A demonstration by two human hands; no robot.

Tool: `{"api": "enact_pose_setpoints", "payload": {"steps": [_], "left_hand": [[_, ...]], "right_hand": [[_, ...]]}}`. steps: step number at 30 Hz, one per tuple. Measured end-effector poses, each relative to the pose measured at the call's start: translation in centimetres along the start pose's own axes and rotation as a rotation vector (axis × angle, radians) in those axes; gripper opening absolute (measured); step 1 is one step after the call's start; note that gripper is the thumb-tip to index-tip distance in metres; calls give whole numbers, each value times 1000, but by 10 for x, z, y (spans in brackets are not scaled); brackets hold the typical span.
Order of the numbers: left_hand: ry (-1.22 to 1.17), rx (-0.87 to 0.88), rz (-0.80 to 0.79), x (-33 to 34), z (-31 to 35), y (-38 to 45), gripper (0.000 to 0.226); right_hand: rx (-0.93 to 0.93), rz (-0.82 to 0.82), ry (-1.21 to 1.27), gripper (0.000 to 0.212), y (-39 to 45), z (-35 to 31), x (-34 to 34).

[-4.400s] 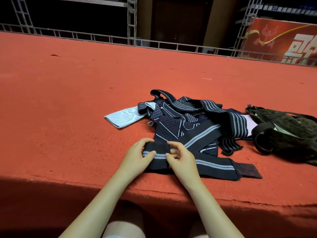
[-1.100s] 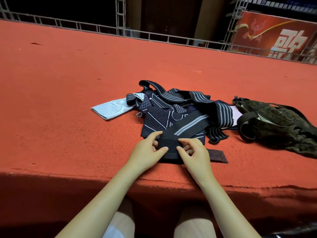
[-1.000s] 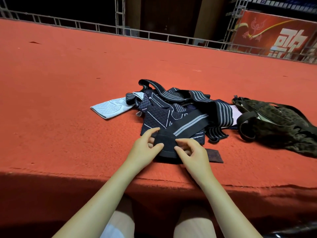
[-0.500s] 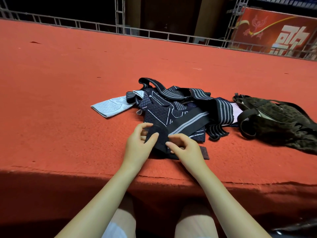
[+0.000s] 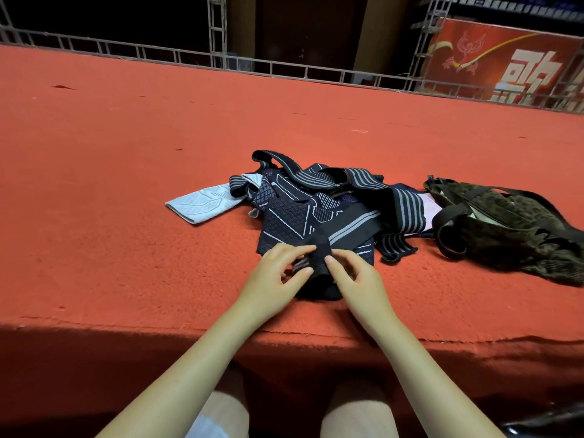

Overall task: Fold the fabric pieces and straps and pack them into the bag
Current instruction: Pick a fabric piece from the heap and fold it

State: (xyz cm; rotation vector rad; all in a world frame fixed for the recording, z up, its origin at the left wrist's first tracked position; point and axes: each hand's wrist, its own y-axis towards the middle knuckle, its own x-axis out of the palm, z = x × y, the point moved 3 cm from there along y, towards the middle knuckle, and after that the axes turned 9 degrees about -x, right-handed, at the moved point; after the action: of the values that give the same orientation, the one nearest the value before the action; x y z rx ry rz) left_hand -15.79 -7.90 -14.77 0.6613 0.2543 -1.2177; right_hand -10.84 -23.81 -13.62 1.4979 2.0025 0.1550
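A black strap with grey stripes [image 5: 347, 227] runs from a heap of dark patterned fabric pieces [image 5: 290, 216] toward me, and its near end is rolled into a thick black bundle [image 5: 319, 270]. My left hand [image 5: 278, 276] pinches the roll from the left with thumb and fingers. My right hand [image 5: 357, 279] grips it from the right. A pale blue fabric piece [image 5: 202, 203] lies at the heap's left. The dark olive patterned bag [image 5: 505, 229] lies to the right of the heap, its straps loose.
All of it lies on a red carpeted platform [image 5: 126, 184] whose front edge [image 5: 94, 324] runs just below my hands. A metal truss rail [image 5: 284, 71] lines the far edge, with a red banner [image 5: 505, 64] behind it at the right.
The long flat strap end at the right has been rolled up between my hands into a thicker bundle. Both hands have moved slightly away from me, toward the heap.
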Motion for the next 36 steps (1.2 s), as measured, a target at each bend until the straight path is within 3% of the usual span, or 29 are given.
{"api": "enact_pose_setpoints", "payload": {"steps": [5,9,14,18,22,25,31,36], "left_hand": [[123,24,-18,6,2,0,43],[120,-27,35,14,5,9,27],[171,-143,43,29,9,14,35],[257,-106,48,33,8,11,41],[333,-104,-10,34,9,10,42],[348,-113,-46,34,8,11,44],[370,-105,-60,35,8,11,45],[338,-93,-43,34,7,10,46]], "right_hand": [[-36,-42,-129,27,7,5,-17],[-95,-32,-290,31,-1,19,-24],[110,95,-345,52,-5,28,-29],[190,87,-439,37,-2,34,-29],[254,-53,-418,14,7,36,-34],[241,-122,-407,23,7,38,-37],[201,23,-152,21,-1,36,-43],[212,25,-63,21,-3,37,-47]]}}
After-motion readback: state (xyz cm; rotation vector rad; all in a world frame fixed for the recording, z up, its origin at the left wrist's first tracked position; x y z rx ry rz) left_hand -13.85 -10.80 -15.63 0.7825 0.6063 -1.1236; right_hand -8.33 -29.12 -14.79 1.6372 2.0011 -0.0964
